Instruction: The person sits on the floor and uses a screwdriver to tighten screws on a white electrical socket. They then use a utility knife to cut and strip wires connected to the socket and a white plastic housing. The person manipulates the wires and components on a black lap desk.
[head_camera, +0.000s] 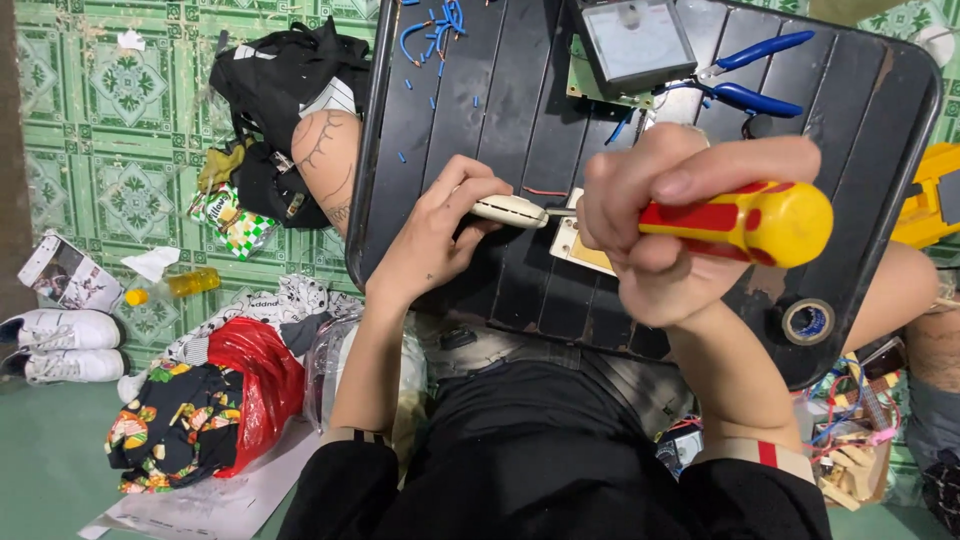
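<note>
Head view: your right hand (665, 225) was wrapped in a full fist round the red-and-yellow screwdriver handle (755, 222), no slack in that grip. The shaft and tip were hidden behind your knuckles, so I could not tell where the tip sat. Your left hand (440, 235) had thumb and fingers closed on a cream plastic part (510, 210), lying just at nine o'clock of the right fist and touching the cream square plate (575, 245) beneath it, near the middle of the black slatted tabletop (480, 110).

The likeliest trouble, as I judged it, was the tip jumping out of whatever it was seated in. You were pressing with a whole fist and working blind, and your left fingers lay close beside the line of the shaft; a slip could have driven the tip into them. The plate looked loose on the slats, so it could have skated or tipped into a gap.

At twelve o'clock lay blue wire offcuts (435, 25), at one o'clock the blue-handled pliers (750, 75), and at five o'clock a roll of tape (808, 321) near the edge; a jolt to the tabletop could have sent those to the floor.
</note>
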